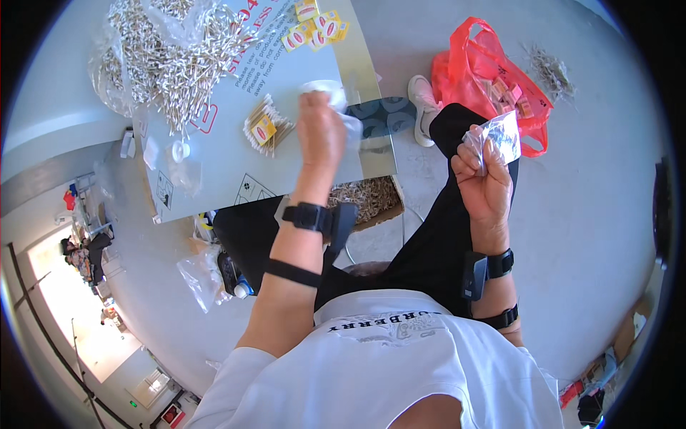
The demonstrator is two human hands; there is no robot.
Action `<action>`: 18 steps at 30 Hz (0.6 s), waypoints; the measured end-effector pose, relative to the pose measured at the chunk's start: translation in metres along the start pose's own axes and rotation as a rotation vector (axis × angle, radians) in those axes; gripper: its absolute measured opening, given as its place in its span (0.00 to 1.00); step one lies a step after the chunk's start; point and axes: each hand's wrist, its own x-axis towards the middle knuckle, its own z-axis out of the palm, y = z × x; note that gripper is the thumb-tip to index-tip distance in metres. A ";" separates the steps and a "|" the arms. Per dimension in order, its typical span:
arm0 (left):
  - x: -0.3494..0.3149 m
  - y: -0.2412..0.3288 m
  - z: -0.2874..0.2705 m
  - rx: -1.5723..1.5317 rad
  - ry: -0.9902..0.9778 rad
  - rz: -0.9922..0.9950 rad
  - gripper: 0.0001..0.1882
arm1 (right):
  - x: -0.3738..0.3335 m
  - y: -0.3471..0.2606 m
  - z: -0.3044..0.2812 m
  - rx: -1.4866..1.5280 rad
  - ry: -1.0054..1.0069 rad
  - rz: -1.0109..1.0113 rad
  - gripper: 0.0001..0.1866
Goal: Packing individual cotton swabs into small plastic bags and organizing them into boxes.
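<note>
My left hand (319, 136) is over the sheet-topped table (236, 168), its fingers curled closed. A white round piece with clear plastic (350, 129) shows beside and beyond it, slightly blurred; what the fingers grip is hidden. Just left lies a bundle of cotton swabs (282, 131) with a yellow-and-white card (263, 130) on it. My right hand (486, 171), raised above my right leg, pinches a shiny clear plastic bag (503, 137) between thumb and fingers. Its contents cannot be made out.
A large clear bag of loose cotton swabs (179, 57) fills the table's far left. Several yellow cards (314, 32) lie at the back. On the floor, a red plastic bag (464, 64) holds pink packets. A box of small brown pieces (371, 200) sits under the table edge.
</note>
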 end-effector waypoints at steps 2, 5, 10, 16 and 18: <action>0.010 0.002 0.008 0.044 -0.048 0.010 0.11 | 0.002 0.003 0.000 0.014 0.014 0.003 0.17; 0.016 0.038 0.037 0.021 -0.140 0.099 0.08 | 0.004 0.002 -0.005 0.034 0.017 0.016 0.16; -0.001 0.085 0.066 -0.320 -0.170 0.168 0.09 | 0.008 0.005 -0.008 -0.007 -0.005 -0.006 0.14; 0.043 -0.023 0.018 0.170 0.066 -0.101 0.10 | 0.007 0.003 -0.013 0.014 0.045 0.018 0.16; 0.057 -0.020 0.025 0.112 0.062 -0.030 0.09 | 0.010 0.007 -0.007 0.013 0.017 0.031 0.17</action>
